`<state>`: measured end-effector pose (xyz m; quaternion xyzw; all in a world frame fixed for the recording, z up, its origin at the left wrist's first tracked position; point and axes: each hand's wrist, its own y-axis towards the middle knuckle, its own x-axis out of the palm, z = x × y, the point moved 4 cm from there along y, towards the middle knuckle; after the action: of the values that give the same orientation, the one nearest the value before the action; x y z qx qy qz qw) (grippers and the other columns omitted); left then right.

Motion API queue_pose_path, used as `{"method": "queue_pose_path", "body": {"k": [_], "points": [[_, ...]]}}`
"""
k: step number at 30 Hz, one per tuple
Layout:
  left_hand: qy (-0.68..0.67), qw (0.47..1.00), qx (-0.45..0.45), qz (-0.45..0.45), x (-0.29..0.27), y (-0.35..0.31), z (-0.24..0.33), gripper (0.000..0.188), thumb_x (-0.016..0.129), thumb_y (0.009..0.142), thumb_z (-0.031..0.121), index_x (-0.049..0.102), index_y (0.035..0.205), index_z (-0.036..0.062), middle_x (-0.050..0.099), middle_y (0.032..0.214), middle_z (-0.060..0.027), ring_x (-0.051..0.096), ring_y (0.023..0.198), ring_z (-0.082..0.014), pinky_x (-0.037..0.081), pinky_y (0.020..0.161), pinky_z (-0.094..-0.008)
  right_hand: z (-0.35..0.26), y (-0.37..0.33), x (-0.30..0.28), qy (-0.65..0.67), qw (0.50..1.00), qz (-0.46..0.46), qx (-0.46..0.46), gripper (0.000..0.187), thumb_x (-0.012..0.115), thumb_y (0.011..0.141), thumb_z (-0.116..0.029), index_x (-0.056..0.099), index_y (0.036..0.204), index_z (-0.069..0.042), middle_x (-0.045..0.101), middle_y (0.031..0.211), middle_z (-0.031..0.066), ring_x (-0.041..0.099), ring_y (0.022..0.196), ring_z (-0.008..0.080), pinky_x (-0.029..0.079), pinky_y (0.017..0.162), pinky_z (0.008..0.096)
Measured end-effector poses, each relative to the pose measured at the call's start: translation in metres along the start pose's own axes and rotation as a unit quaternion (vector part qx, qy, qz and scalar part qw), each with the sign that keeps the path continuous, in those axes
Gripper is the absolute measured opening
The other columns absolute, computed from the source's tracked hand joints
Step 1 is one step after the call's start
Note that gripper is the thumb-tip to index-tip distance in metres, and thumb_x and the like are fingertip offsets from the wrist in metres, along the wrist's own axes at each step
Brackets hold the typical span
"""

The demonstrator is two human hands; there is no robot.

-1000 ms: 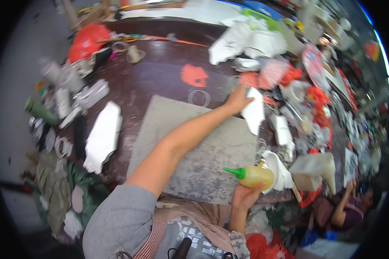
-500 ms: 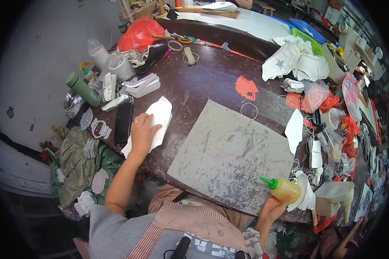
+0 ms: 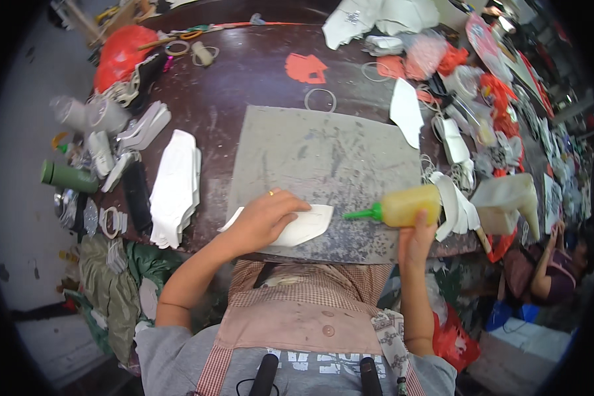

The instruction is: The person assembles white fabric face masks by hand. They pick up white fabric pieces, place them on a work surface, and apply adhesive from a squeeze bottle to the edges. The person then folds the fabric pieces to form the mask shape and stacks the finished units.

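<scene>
A white cut-out piece (image 3: 308, 229) with an angled end lies at the near edge of a worn grey board (image 3: 310, 152). My left hand (image 3: 267, 216) is over it, fingers curled and holding the piece, and covers its middle. In my right hand (image 3: 417, 241) is a glue bottle (image 3: 409, 205), a clear squeeze bottle of yellowish liquid with a green nozzle. It is tipped on its side, the nozzle pointing left toward the white piece and apart from it. A stack of similar white pieces (image 3: 177, 188) rests left of the board.
A black phone (image 3: 136, 196) and a green flask (image 3: 69, 177) are on the left. One white piece (image 3: 406, 112) overlaps the board's far right corner. Curved white pieces (image 3: 452, 208) and a cut plastic container (image 3: 505, 201) stand at the right. Orange scraps (image 3: 305, 68) lie beyond the board.
My left hand has moved right from the stack onto the board with a white piece. My right hand has raised the glue bottle and brought it over the board's right side. The view has shifted.
</scene>
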<state>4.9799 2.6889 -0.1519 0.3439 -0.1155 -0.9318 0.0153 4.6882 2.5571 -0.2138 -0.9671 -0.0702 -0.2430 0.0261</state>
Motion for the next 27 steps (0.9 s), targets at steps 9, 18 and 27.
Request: {"method": "queue_pose_path", "body": {"k": [9, 18, 27], "points": [[-0.157, 0.97, -0.146, -0.119, -0.01, 0.025, 0.02, 0.034, 0.07, 0.083, 0.007, 0.068, 0.117, 0.0049, 0.061, 0.092, -0.0124, 0.061, 0.088, -0.0263, 0.048, 0.079, -0.0342, -0.004, 0.023, 0.038, 0.048, 0.997, 0.002, 0.058, 0.039, 0.057, 0.099, -0.025, 0.048, 0.126, 0.002, 0.06, 0.118, 0.0099, 0.062, 0.106, 0.0202, 0.053, 0.091, 0.0372], [0.044, 0.997, -0.03, -0.06, 0.034, 0.0, -0.012, 0.046, 0.073, 0.08, 0.009, 0.064, 0.125, 0.0105, 0.051, 0.115, -0.0128, 0.051, 0.104, -0.0294, 0.045, 0.092, -0.037, 0.014, 0.04, 0.039, -0.073, 0.996, -0.018, 0.046, 0.04, 0.07, 0.092, -0.025, 0.055, 0.115, 0.004, 0.062, 0.106, 0.0081, 0.062, 0.094, 0.0161, 0.053, 0.083, 0.0318], [-0.002, 0.997, -0.045, -0.07, 0.031, 0.004, -0.017, 0.046, 0.074, 0.079, 0.008, 0.065, 0.124, 0.0109, 0.05, 0.116, -0.0113, 0.05, 0.105, -0.0281, 0.045, 0.092, -0.0372, 0.021, 0.057, 0.051, -0.124, 0.991, -0.04, 0.037, 0.048, 0.075, 0.088, -0.026, 0.056, 0.119, 0.005, 0.062, 0.106, 0.0075, 0.061, 0.094, 0.0143, 0.051, 0.083, 0.0292]]}}
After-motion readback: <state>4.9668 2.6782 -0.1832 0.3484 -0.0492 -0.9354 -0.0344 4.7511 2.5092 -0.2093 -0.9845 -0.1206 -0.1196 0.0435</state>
